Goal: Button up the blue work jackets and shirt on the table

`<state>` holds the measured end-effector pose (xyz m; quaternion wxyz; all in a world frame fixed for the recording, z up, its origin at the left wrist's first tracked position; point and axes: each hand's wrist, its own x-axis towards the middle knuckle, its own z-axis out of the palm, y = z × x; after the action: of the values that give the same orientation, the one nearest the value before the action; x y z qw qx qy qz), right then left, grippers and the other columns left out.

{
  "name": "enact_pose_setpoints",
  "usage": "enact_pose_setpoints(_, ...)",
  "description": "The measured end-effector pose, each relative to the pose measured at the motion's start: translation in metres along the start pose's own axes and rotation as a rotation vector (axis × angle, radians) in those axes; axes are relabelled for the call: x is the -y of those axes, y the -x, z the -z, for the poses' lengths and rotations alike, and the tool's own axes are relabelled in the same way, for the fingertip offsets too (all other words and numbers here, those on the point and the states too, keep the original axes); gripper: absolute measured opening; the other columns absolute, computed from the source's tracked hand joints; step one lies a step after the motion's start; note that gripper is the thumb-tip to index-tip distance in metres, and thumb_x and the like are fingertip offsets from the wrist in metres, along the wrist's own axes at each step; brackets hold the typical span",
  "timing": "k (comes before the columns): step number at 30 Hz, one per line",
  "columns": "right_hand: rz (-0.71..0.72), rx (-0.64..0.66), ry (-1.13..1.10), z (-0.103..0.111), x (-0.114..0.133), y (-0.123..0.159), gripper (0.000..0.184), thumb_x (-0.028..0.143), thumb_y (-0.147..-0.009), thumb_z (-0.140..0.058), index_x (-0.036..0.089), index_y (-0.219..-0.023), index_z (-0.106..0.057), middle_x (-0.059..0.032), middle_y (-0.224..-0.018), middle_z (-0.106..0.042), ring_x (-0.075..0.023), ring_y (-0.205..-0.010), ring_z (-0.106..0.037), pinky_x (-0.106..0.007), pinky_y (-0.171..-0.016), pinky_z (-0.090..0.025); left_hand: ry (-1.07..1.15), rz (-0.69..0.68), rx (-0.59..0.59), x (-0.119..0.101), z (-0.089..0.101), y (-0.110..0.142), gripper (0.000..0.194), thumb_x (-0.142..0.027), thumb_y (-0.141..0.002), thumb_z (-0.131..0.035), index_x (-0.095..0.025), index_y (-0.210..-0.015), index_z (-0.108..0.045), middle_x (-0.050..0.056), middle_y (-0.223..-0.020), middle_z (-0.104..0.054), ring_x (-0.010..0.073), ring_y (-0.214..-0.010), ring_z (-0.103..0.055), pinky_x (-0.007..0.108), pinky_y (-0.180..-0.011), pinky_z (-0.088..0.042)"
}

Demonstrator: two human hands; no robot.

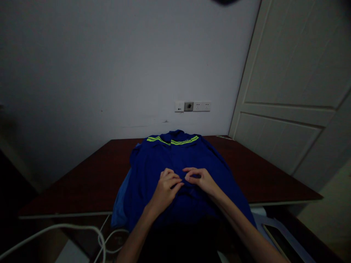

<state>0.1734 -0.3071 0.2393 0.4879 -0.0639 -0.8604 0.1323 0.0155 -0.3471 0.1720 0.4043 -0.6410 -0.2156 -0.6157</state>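
A dark blue work jacket (153, 157) lies front up, collar away from me, with yellow-green striped bands across the chest. Both of my hands are at the middle of its front, close together but apart. My left hand (166, 185) pinches the jacket's cloth between thumb and fingers. Just to the right, my right hand (202, 179) has its thumb and forefinger bent into a ring, the tips pinched at the front edge. Any small button or fastener between the fingertips is too dark to make out.
Under the jacket's left side shows lighter blue cloth (120, 204). The dark red table (90, 175) stands against a wall with sockets (202, 106). A white cable (68, 226) loops at lower left. A phone-like dark slab (282, 241) lies below the table edge at right, near a white door (287, 84).
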Motion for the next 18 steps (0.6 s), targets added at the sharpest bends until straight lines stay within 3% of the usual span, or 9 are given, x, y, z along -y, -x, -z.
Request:
enact_pose_setpoints(4, -0.135, 0.019, -0.102, 0.0, 0.0, -0.002, 0.013, 0.028, -0.053, -0.071, 0.016, -0.058, -0.069, -0.0094, -0.099, -0.066, -0.0247, -0.099, -0.055, -0.035, -0.089, -0.035, -0.023, -0.031, 0.012, 0.001, -0.001, 0.001, 0.01, -0.018, -0.081, -0.055, -0.017, -0.08, -0.065, 0.005, -0.079, -0.064, 0.018, -0.084, -0.048, 0.036, -0.077, -0.038)
enact_pose_setpoints(9, -0.264, 0.073, -0.231, 0.003, -0.003, -0.007, 0.012, 0.022, -0.051, -0.067, 0.015, -0.06, -0.07, -0.0073, -0.101, -0.064, -0.0193, -0.082, -0.057, -0.031, -0.076, -0.04, -0.019, -0.029, 0.036, -0.001, -0.001, -0.002, 0.011, -0.017, -0.081, -0.053, -0.018, -0.084, -0.064, 0.006, -0.081, -0.064, 0.0192, -0.087, -0.049, 0.037, -0.08, -0.038)
enact_pose_setpoints(14, -0.213, 0.111, -0.176, 0.008, 0.001, -0.011, 0.005, 0.019, -0.051, -0.066, 0.016, -0.054, -0.069, -0.0045, -0.096, -0.06, -0.0168, -0.081, -0.053, -0.026, -0.068, -0.04, 0.178, 0.006, 0.045, -0.003, 0.005, -0.005, 0.011, -0.016, -0.078, -0.057, -0.018, -0.082, -0.067, 0.006, -0.081, -0.064, 0.0183, -0.087, -0.051, 0.034, -0.08, -0.043)
enact_pose_setpoints(18, -0.143, 0.188, -0.107, 0.011, 0.017, -0.008, 0.005, 0.02, -0.055, -0.065, 0.017, -0.055, -0.069, -0.0038, -0.092, -0.06, -0.017, -0.085, -0.053, -0.027, -0.071, -0.039, 0.463, 0.084, 0.193, 0.006, 0.023, -0.016, 0.013, -0.022, -0.075, -0.062, -0.018, -0.085, -0.07, 0.007, -0.09, -0.066, 0.0184, -0.09, -0.057, 0.032, -0.083, -0.044)
